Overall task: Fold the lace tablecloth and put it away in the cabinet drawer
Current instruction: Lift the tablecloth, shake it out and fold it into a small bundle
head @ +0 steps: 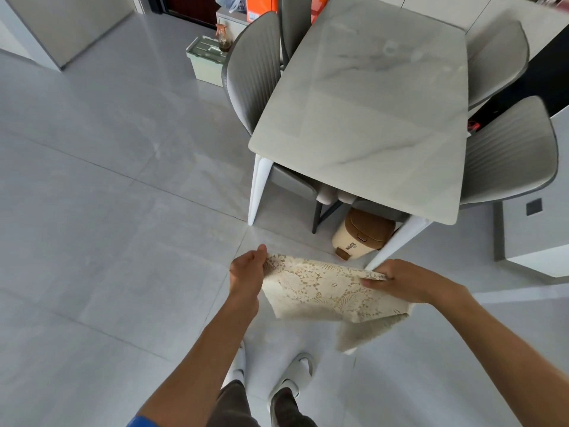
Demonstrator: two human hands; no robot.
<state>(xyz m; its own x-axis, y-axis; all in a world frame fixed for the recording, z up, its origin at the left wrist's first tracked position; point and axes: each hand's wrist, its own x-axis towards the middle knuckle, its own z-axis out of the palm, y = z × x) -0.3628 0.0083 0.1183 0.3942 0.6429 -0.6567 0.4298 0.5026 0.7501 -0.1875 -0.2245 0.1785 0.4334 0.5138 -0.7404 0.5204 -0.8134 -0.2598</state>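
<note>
grey floor tiles (107,211) fill the frame. low centre, the left hand (248,268) pinches one top corner of the lace tablecloth (326,292) and the right hand (406,280) grips the other, holding it folded in mid-air. it looks light, limp and snag-prone, best held by corners. beyond, upper right, stands the marble table (369,103).

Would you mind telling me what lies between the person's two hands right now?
In the head view, only the lace tablecloth spans between the left hand and the right hand; each pinches an upper corner, and it hangs folded above the floor.
</note>
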